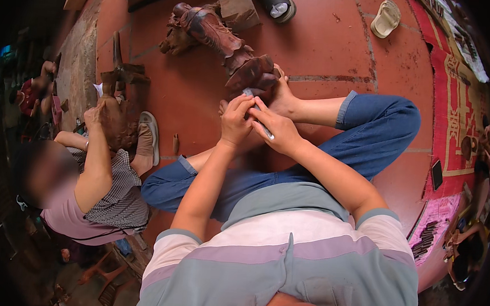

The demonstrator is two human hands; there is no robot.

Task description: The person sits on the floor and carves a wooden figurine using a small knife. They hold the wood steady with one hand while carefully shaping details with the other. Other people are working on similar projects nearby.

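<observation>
Hands together: right hand is clamping a slim tool, its pale end sticking out below; left hand is curling its fingers by the front end, exact grip partly hidden. Tool front is meeting the base of a dark reddish carved wooden figure, which is lying on the red tiled floor, base toward the person. Right foot is resting beside that base. Wooden block is sitting near the figure's far end.
</observation>
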